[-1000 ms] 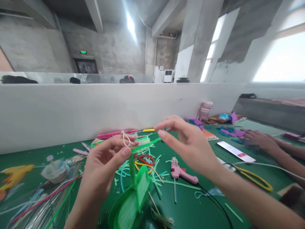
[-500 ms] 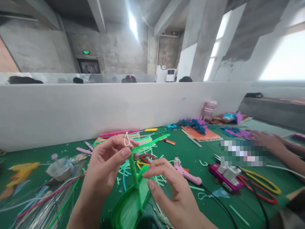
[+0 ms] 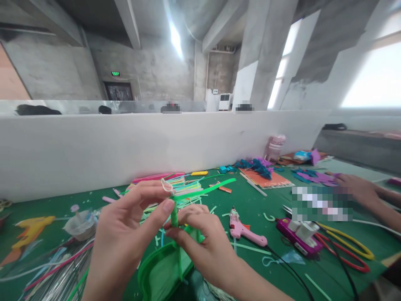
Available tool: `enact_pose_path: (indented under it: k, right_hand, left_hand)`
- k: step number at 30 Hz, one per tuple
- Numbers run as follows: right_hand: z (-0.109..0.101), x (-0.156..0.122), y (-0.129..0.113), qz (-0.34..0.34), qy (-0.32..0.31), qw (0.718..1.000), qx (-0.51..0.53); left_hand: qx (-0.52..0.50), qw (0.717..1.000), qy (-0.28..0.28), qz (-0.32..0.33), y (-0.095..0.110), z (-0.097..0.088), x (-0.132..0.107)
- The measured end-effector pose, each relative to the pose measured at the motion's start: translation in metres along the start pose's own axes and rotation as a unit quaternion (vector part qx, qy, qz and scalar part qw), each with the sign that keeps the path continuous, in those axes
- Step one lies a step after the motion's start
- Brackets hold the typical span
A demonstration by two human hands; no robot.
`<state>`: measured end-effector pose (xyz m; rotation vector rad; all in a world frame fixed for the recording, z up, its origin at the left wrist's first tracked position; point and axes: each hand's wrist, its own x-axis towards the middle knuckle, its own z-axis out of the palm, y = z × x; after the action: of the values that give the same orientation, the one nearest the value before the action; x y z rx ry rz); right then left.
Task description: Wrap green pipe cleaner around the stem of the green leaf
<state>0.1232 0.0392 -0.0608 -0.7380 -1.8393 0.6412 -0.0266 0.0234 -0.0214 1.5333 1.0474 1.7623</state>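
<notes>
My left hand [image 3: 128, 228] pinches the top of a green-wrapped stem [image 3: 174, 214] between thumb and fingers. A thin whitish cord loop [image 3: 167, 185] sticks up by those fingertips. From the stem's top a loose bright green strip [image 3: 216, 186] runs out to the right. Lower down, my right hand [image 3: 208, 240] has its thumb and fingers closed round the same stem. Below the hands hangs a green rimmed piece with a pale green sheet inside [image 3: 156, 274], joined to the stem's foot. My right hand hides part of it.
A pink glue gun [image 3: 247, 234] and purple power strip [image 3: 299, 236] lie right, near red-and-yellow handles [image 3: 347, 246]. Left are a yellow glue gun [image 3: 29, 234], a plastic cup [image 3: 80, 225] and wires [image 3: 62, 276]. Another person's hand [image 3: 354, 184] rests far right. A white partition [image 3: 188, 142] stands behind.
My right hand has moved left and up from beside the green piece and closed on the stem. My left hand keeps its pinch at the top. The loose strip points slightly farther right.
</notes>
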Motion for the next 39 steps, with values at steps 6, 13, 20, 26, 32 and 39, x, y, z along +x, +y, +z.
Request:
enact_pose_path:
  k: [6, 13, 20, 26, 32, 39]
  right_hand:
    - [0.007, -0.006, -0.009, 0.026, -0.007, 0.999, 0.036]
    - [0.011, -0.011, -0.007, 0.003, 0.029, 1.000, -0.001]
    - [0.011, -0.013, -0.004, 0.018, 0.022, 0.999, 0.034]
    - [0.011, -0.011, -0.007, 0.055, -0.001, 0.998, 0.037]
    - [0.009, -0.009, -0.008, 0.038, 0.079, 0.996, -0.010]
    - [0.010, -0.012, -0.006, 0.013, 0.085, 0.996, 0.000]
  left_hand:
    - [0.154, 0.985, 0.044, 0.069, 0.018, 0.003, -0.014]
    - [0.112, 0.991, 0.008, 0.068, 0.013, -0.001, -0.014]
    - [0.125, 0.987, -0.004, 0.101, 0.014, -0.002, -0.014]
    - [0.095, 0.991, -0.016, 0.089, 0.013, -0.001, -0.010]
    - [0.077, 0.996, -0.002, 0.038, 0.016, -0.001, -0.011]
    - [0.056, 0.998, -0.020, 0.029, 0.013, -0.003, -0.010]
